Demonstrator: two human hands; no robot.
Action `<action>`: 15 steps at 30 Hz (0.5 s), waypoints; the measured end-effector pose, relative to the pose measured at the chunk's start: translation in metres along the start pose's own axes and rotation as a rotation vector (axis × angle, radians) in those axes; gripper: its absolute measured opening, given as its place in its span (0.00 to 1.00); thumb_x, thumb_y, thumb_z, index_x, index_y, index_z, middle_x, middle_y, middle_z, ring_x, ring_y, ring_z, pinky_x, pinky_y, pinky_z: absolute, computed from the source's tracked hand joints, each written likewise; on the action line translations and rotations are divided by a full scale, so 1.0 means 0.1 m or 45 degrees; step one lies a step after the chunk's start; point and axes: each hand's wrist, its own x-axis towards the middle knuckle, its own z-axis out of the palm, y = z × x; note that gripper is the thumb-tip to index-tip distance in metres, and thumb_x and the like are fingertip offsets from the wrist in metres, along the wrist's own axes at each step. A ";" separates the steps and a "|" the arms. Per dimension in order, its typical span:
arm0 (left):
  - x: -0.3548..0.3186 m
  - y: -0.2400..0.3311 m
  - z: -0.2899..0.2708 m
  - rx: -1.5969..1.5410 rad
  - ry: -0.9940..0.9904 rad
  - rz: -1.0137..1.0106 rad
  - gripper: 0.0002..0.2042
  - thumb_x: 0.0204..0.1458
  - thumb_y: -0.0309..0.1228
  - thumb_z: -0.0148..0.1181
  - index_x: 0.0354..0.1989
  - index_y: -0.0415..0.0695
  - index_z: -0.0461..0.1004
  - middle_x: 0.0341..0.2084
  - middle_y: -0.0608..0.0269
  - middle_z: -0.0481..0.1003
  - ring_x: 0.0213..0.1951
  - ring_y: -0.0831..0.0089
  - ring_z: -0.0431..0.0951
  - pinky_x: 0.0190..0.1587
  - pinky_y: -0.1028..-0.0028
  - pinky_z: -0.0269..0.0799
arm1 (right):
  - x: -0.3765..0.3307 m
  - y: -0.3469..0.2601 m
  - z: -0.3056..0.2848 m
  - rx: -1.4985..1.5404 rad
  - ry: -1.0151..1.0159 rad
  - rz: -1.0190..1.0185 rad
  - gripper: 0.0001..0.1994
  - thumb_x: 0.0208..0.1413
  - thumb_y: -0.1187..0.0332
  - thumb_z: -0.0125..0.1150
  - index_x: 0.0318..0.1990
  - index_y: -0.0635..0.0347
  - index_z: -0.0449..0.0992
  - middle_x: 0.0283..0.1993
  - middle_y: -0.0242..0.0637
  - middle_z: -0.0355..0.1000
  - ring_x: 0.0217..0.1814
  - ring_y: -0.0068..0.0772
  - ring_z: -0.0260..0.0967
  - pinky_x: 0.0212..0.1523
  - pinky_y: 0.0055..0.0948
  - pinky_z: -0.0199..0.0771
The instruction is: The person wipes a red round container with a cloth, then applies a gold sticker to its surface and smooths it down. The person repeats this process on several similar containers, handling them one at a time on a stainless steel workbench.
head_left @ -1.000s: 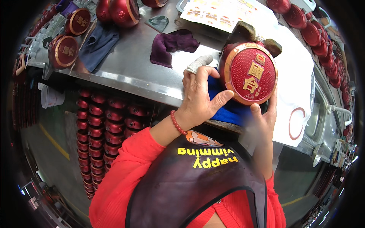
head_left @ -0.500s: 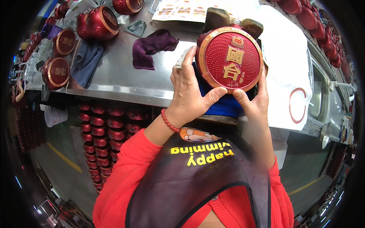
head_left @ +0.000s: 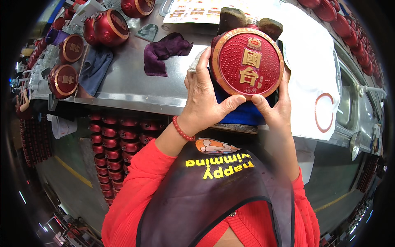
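Observation:
Between both hands I hold a round red bottle (head_left: 247, 61) with a studded face, raised gold characters and a gold rim. My left hand (head_left: 203, 92) clasps its left side, the thumb pressed to the lower rim. My right hand (head_left: 277, 109) grips the lower right side, its thumb close to the left one. A crumpled white cloth (head_left: 196, 61) shows by my left fingers. Behind the bottle's neck stand two dark, worn blocks (head_left: 233, 19). Beneath the bottle lies blue material (head_left: 242, 114), on a wooden-edged support (head_left: 236, 128).
On the steel table (head_left: 123, 74) lie a purple cloth (head_left: 164, 53), a blue-grey cloth (head_left: 95, 68) and a sheet of gold stickers (head_left: 197, 12). Red bottles (head_left: 110, 26) stand at left. More bottles (head_left: 111, 154) are stacked below. A white sheet (head_left: 306, 78) covers the right side.
The bottle has shifted slightly left and its top leans a little further left. Both hands keep their hold. The whole view has moved slightly.

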 end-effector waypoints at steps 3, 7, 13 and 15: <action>0.01 -0.03 0.00 -0.026 0.001 0.009 0.60 0.47 0.64 0.70 0.75 0.37 0.40 0.68 0.41 0.57 0.66 0.49 0.60 0.68 0.51 0.48 | 0.00 0.01 -0.02 0.025 -0.016 -0.006 0.57 0.49 0.45 0.77 0.74 0.76 0.51 0.73 0.61 0.58 0.77 0.53 0.56 0.76 0.43 0.52; 0.02 -0.02 0.01 -0.039 0.001 0.006 0.61 0.46 0.65 0.69 0.75 0.37 0.40 0.68 0.41 0.57 0.66 0.49 0.60 0.68 0.50 0.48 | 0.01 0.04 -0.02 0.056 -0.010 -0.040 0.55 0.50 0.46 0.77 0.74 0.77 0.52 0.73 0.60 0.59 0.77 0.52 0.56 0.75 0.44 0.53; -0.01 -0.01 0.03 0.049 0.010 0.004 0.62 0.46 0.65 0.70 0.76 0.35 0.39 0.69 0.39 0.57 0.67 0.47 0.60 0.69 0.49 0.47 | 0.02 0.04 -0.01 -0.013 0.013 -0.037 0.53 0.50 0.47 0.76 0.73 0.74 0.54 0.71 0.58 0.61 0.75 0.52 0.58 0.74 0.45 0.55; -0.01 -0.07 0.02 -0.164 0.003 -0.001 0.59 0.49 0.62 0.70 0.75 0.34 0.41 0.69 0.39 0.55 0.68 0.46 0.59 0.71 0.52 0.48 | 0.01 0.03 -0.01 0.053 -0.001 -0.003 0.53 0.49 0.46 0.76 0.74 0.71 0.55 0.71 0.57 0.61 0.75 0.52 0.58 0.74 0.44 0.55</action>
